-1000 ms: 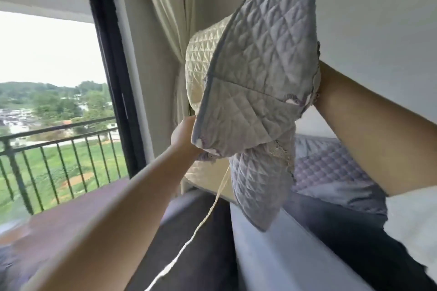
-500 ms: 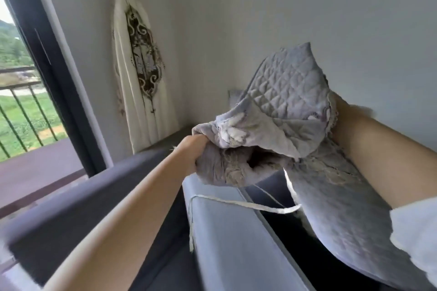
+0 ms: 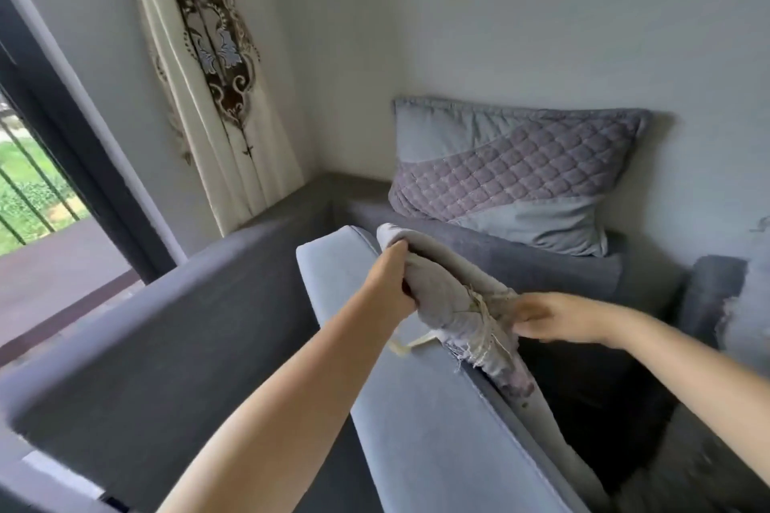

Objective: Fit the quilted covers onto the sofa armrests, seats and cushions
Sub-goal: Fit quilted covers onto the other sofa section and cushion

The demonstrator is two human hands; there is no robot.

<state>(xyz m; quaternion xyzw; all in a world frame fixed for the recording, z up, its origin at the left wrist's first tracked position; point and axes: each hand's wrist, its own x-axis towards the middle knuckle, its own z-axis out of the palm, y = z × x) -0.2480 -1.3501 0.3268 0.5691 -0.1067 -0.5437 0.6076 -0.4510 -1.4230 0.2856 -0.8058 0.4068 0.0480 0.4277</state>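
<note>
A bunched grey quilted cover [image 3: 450, 296] with frayed cream ties lies along the inner top edge of a light blue-grey padded armrest [image 3: 416, 421]. My left hand [image 3: 393, 283] grips the cover's far end, fingers curled round the fabric. At the cover's middle, my right hand [image 3: 550, 319] pinches the frayed edge. A cream tie [image 3: 410, 344] hangs out under the cover onto the armrest. The cover's lower end trails down between the armrest and the dark seat.
A grey quilted pillow [image 3: 512, 175] leans on the wall atop the dark sofa back [image 3: 521, 258]. A second dark grey sofa arm [image 3: 166, 325] runs at left. A cream patterned curtain [image 3: 208, 67] and balcony door stand at far left. Another cushion [image 3: 746, 304] sits at right.
Both hands brought the cover down from head height onto the armrest. The view swung from the window toward the sofa corner and pillow.
</note>
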